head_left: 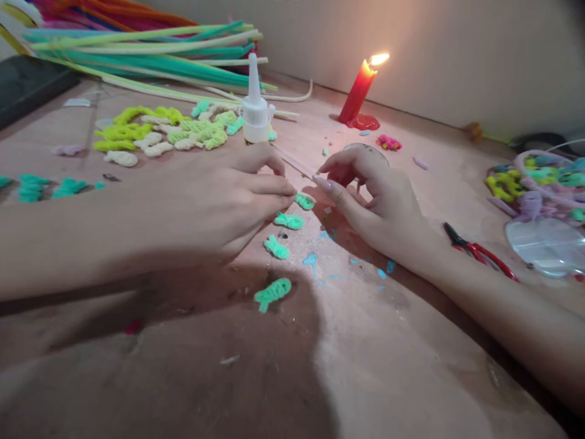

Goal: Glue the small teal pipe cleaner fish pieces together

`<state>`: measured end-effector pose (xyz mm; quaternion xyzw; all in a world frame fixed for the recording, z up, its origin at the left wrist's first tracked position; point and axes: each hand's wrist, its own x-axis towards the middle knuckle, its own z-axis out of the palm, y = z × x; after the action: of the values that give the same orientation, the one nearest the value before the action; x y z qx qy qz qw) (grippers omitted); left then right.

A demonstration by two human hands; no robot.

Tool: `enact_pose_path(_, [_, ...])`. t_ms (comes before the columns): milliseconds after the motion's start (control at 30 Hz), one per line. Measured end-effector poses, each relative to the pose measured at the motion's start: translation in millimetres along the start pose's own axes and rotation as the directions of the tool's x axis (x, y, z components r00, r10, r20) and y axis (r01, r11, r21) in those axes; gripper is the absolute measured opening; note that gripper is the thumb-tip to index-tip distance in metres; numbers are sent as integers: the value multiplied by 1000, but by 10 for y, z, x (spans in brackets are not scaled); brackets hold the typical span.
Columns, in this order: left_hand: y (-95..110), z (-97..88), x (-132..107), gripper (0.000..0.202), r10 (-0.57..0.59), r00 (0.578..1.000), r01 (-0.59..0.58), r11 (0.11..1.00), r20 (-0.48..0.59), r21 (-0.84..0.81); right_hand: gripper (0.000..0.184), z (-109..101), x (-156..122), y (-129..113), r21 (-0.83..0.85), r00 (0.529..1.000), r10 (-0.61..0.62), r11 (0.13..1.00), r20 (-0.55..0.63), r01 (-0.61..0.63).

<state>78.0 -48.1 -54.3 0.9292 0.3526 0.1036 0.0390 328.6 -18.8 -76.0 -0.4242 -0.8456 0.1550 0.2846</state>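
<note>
My left hand [242, 195] lies low over the table, fingers curled and pressed together. Its fingertips meet the end of a small mint-green fuzzy fish shape [304, 201]; whatever is under them is hidden. Thumb and forefinger of my right hand [370, 195] pinch the near end of a thin pale stick [295, 161], which slants away toward the glue bottle. Below the fingertips, more fish shapes of twisted pipe cleaner form a loose column: one [289, 221], another [276, 247], and the nearest one [273, 294].
A lit red candle [359, 94] stands in melted wax at the back. Nearby are a white nozzle bottle [255, 113], pipe cleaner bundles [150, 55] and a yellow-green and cream pile [201, 131]. Red-handled pliers [479, 251] and a clear dish [543, 244] lie right.
</note>
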Motion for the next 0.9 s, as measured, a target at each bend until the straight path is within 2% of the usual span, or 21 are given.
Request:
enact_pose_path(100, [-33,-6,-1,69,72,991,-91,982,115,166,19,34,17,8,65,999,23,998,34,-25])
enact_pose_path(200, [-48,-3,0,69,63,993,-82,978,103,193,17,52,40,39,87,998,35,995,53,-39])
enact_pose_path(300, [-44,2,-6,68,97,992,-111,971,78,210,13,62,62,80,46,999,-34,998,22,33])
enact_pose_path(433, [-31,-3,-21,79,127,992,-130,955,29,267,11,77,82,108,11,998,-60,998,20,60])
enact_pose_path(567, [-57,-8,-13,72,158,986,-166,959,50,231,13,87,83,119,33,997,-70,997,29,69])
enact_pose_path(700, [-88,-8,10,69,103,992,-115,973,68,200,12,93,68,129,93,997,-62,994,47,58])
enact_pose_path(800, [-79,-6,7,71,102,990,-119,972,95,202,11,97,59,125,113,998,-45,993,45,39])
enact_pose_path(900, [-36,-7,-13,66,82,996,-88,977,38,192,13,97,63,123,92,998,-42,995,45,38])
